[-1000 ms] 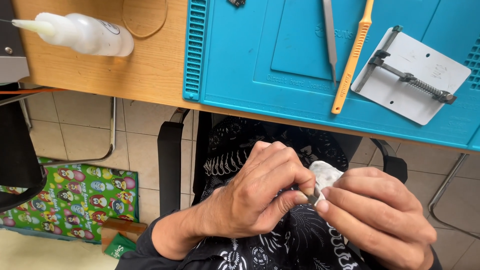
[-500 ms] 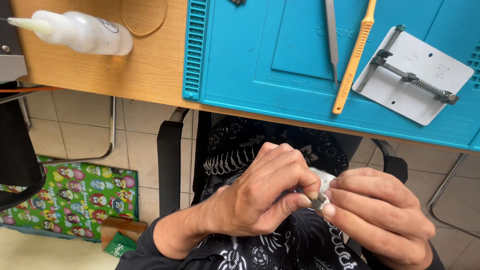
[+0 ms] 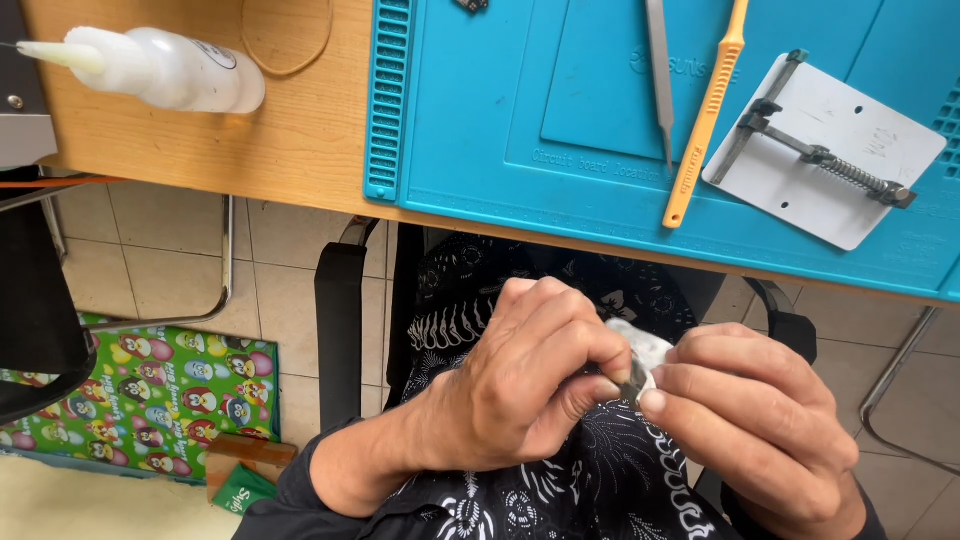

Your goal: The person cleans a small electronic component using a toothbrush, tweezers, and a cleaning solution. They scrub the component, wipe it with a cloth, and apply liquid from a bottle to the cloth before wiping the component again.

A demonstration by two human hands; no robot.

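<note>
- the left hand (image 3: 520,385) and the right hand (image 3: 755,420) meet low over the person's lap, below the near edge of the counter (image 3: 300,140).
- both hands are closed narrow, fingertips pinching a small dark part (image 3: 634,385) between them; it is too small and too covered to tell what it is.
- a white cloth (image 3: 645,345) sits bunched just behind the fingertips, touching the hands; i cannot tell which hand holds it.
- the lap is covered by black fabric with a white print (image 3: 560,490), and a black chair arm (image 3: 340,320) stands to the left of it.
- on the counter lies a blue work mat (image 3: 560,110), well apart from the hands.
- on the mat: a pair of metal tweezers (image 3: 660,70), an orange plastic pry tool (image 3: 705,115) just beside them, and a white plate with a sprung metal clamp (image 3: 825,150) to the right.
- a white squeeze bottle (image 3: 160,70) lies on its side on the bare wood at the left, with a thin band loop (image 3: 290,40) near it.
- on the tiled floor to the left lies a green patterned sheet (image 3: 140,400).
</note>
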